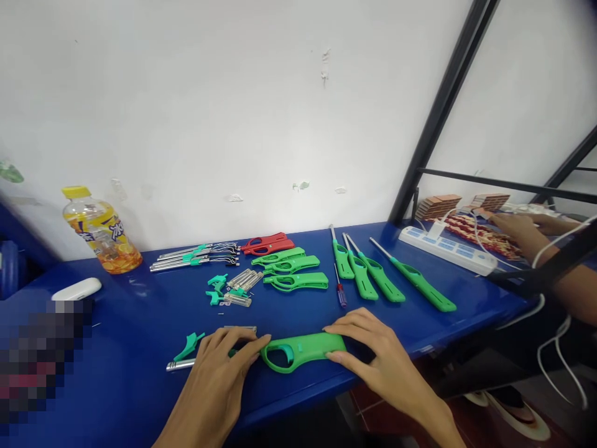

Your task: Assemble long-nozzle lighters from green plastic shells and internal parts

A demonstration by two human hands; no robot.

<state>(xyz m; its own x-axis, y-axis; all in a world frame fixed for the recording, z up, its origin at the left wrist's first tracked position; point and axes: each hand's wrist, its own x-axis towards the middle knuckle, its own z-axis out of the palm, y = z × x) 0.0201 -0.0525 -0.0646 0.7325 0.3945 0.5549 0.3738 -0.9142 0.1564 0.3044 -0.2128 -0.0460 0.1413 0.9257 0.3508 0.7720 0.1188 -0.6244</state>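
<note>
On my feed, my left hand (221, 367) and right hand (375, 348) pinch opposite ends of a green casing (312, 348) near the bench (135, 336) front — four lighters (421, 284) look complete; metal rods (180, 264) and other casings (298, 282) lie unjoined.

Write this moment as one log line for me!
left hand: at loop end of green handle | right hand: holding its other end | screwdriver: on blue table
</note>
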